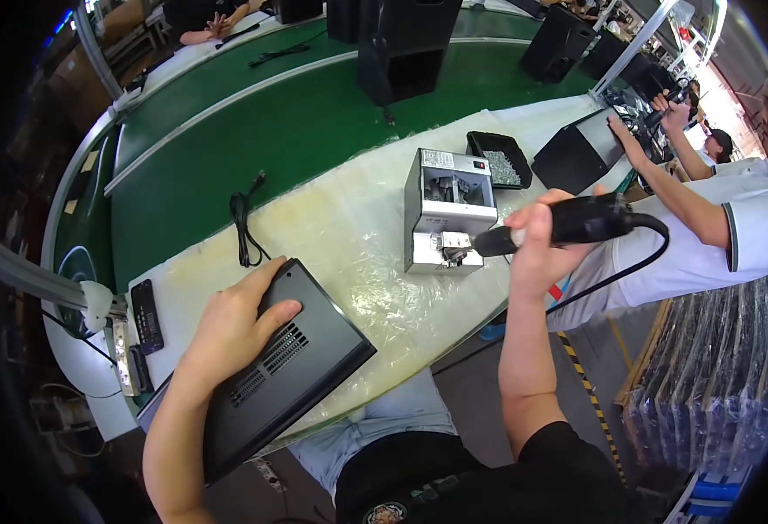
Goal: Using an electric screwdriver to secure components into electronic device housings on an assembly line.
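Note:
My left hand [235,327] grips the far edge of a flat black vented panel [314,349], its thumb lying on top near the slots. The panel sits tilted across the near edge of the table. Out to the right, my right hand [537,249] is wrapped round a black electric screwdriver [589,220] with a cable at its back end. The screwdriver's nose points left and meets the front outlet of a silver-and-grey screw feeder [449,214]. Its very tip is too small to make out.
A black tray of small screws [502,162] stands behind the feeder. A coiled black cable [242,227] and a phone [146,316] lie to the left. Tall black speaker cabinets [406,52] stand on the green conveyor [314,113]. A co-worker [707,227] works at the right beside another black panel [571,157].

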A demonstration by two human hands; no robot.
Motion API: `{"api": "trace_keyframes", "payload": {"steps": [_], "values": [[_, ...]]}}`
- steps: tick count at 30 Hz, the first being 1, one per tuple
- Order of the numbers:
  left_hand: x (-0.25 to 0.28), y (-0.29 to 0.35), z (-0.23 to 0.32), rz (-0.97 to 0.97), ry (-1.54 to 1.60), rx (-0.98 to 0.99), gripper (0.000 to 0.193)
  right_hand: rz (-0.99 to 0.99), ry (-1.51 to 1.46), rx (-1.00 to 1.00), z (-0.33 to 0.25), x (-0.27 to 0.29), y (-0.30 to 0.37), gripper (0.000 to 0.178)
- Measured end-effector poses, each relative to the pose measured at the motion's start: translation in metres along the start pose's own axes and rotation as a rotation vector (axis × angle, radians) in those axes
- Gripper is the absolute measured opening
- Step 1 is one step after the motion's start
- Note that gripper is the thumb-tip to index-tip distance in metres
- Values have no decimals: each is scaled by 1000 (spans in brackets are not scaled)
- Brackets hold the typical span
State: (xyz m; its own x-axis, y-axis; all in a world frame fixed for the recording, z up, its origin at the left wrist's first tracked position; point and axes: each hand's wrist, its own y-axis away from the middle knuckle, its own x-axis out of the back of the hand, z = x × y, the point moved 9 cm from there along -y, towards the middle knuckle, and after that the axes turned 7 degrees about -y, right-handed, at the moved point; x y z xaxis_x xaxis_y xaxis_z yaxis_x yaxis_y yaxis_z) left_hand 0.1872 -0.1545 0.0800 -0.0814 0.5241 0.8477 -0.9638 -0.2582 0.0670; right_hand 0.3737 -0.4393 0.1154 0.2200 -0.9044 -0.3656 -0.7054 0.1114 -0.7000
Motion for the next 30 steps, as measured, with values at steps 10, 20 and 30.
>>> {"api": "trace_keyframes", "payload": {"steps": [10,20,30], "values": [[1,-1,-4,8,7,-6,54,-352,72,114,25,-38,9,61],[2,0,-6,-13,-25,-48,53,-375,53,128,-44,-70,-18,44],[-2,3,-8,18,-70,-83,55,-287,-281,165,-93,-203,-22,45]]}}
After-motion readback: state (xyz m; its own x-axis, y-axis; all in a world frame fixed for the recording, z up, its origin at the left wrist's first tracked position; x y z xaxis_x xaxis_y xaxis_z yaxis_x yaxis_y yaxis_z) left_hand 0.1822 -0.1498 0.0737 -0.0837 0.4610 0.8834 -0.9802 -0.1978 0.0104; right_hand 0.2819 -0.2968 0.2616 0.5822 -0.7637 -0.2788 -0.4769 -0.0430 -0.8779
